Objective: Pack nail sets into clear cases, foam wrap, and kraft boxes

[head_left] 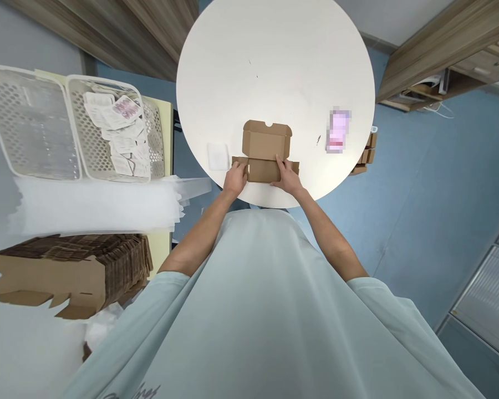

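Observation:
A brown cardboard box (266, 145), partly folded, lies on the round white table (270, 61) close to its near edge. Its lid panel stretches away from me, with a half-round notch in the far edge. My left hand (235, 178) has its fingers closed on the side flap at the box's left end. At the right end my right hand (288, 178) grips the near wall and side, the index finger reaching over the fold by the lid. A flat white packet (218, 157) rests just left of the box.
A blurred-out pinkish item (337, 131) lies at the table's right. On the left stand two white baskets, one holding white packets (122, 127), then white sheets (95, 206) and stacked flat cardboard boxes (70, 271). Small brown boxes (366, 155) show beyond the table's right edge.

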Demonstrator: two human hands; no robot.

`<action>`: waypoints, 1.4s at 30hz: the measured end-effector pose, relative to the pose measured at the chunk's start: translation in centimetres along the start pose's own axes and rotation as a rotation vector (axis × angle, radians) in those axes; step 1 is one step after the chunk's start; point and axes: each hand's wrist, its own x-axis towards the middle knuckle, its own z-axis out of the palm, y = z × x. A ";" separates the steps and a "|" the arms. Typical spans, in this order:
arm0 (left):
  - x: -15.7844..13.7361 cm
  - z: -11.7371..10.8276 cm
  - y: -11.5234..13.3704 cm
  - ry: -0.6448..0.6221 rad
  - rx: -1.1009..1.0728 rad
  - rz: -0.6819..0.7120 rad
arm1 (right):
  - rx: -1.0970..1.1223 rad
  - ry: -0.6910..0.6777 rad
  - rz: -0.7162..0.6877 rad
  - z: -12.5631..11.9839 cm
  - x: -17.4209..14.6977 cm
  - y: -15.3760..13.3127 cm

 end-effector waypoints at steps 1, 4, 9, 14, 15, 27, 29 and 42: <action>0.0 -0.2 0.2 -0.014 0.027 0.003 | -0.003 0.002 0.001 0.0 0.1 0.0; -0.5 -0.6 1.0 -0.014 0.049 -0.037 | -0.002 0.010 -0.006 -0.1 0.2 0.0; -2.5 -1.0 0.8 0.178 0.015 -0.194 | 0.011 0.022 -0.009 -0.1 0.2 0.0; -3.3 -1.2 -0.3 0.185 0.007 -0.324 | 0.014 0.024 -0.014 -0.1 0.1 0.0; -3.3 -1.2 -0.4 0.187 -0.002 -0.310 | 0.016 0.026 -0.014 0.0 0.1 0.0; -3.5 0.5 2.8 0.198 -0.231 -0.150 | -0.002 0.009 -0.005 -0.2 0.3 -0.1; -3.1 0.7 2.9 0.196 -0.231 -0.156 | -0.001 0.004 0.001 -0.2 0.4 -0.2; -1.3 -0.2 4.2 -0.029 0.158 -0.284 | 0.006 0.021 -0.026 0.1 1.1 0.0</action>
